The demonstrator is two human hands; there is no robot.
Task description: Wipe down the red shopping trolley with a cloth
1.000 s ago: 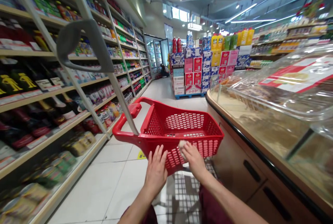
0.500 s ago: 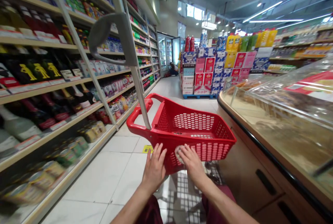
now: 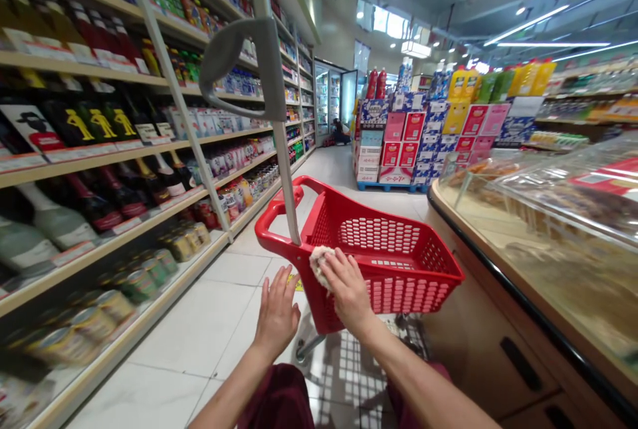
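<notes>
A red plastic shopping cart [image 3: 379, 216] with honeycomb-holed sides stands in front of me. Against its near side, by the handle end, my right hand [image 3: 346, 286] presses a crumpled off-white cloth [image 3: 321, 266]. My left hand [image 3: 278, 313] is off the cart, to the left of the cloth, with its fingers stretched and nothing in it. From the cart's handle end rises a metal pole [image 3: 286, 176] bearing a grey loop-shaped grip [image 3: 272, 70].
Shelves of bottles and cans [image 3: 109, 230] line the left side. On the right runs a counter [image 3: 478, 243] with clear covers. Stacked drink boxes [image 3: 399, 143] stand ahead, and a person [image 3: 341, 131] is low on the floor near the coolers.
My right hand has moved the cloth up and left along the cart's side. My left hand has come away from the cart to the left. The view has shifted slightly.
</notes>
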